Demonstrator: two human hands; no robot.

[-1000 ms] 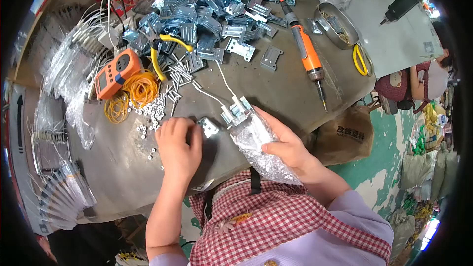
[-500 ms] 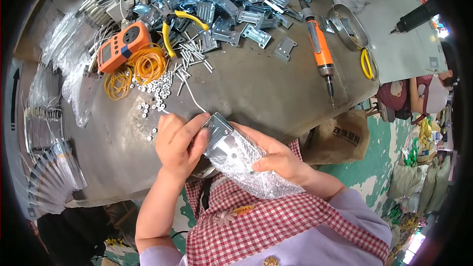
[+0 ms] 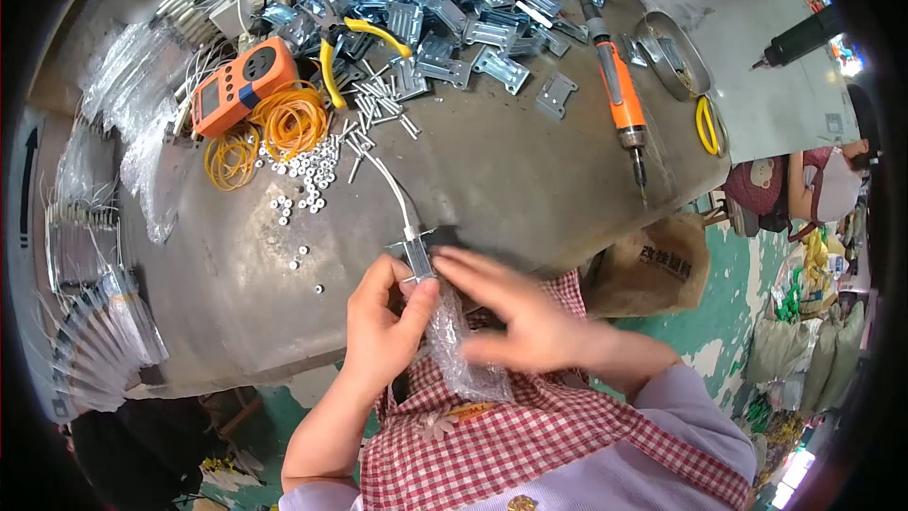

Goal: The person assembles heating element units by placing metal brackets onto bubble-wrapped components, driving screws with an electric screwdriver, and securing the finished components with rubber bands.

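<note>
My left hand (image 3: 386,326) pinches a narrow metal part (image 3: 417,257) near the table's front edge. It is turned edge-on, and a white cable (image 3: 395,191) runs from its far end. Clear bubble wrap (image 3: 457,345) surrounds its lower end and hangs over my checked apron. Beside the wrap, my right hand (image 3: 520,314) is smeared by motion, its fingers stretched out and thumb apart. The fingertips are close to the metal part; whether they touch it I cannot tell.
Metal plates (image 3: 445,9) are heaped at the back, near yellow-handled pliers (image 3: 333,71), screws (image 3: 378,104) and white washers (image 3: 307,170). Left of these lie rubber bands (image 3: 288,123) and an orange meter (image 3: 244,87). An orange electric screwdriver (image 3: 619,95) and an oval tin (image 3: 673,55) are to the right.
The metal part has turned from showing its broad face to edge-on. My right hand has let go of the wrap and opened. My left hand has moved right and nearer my body.
</note>
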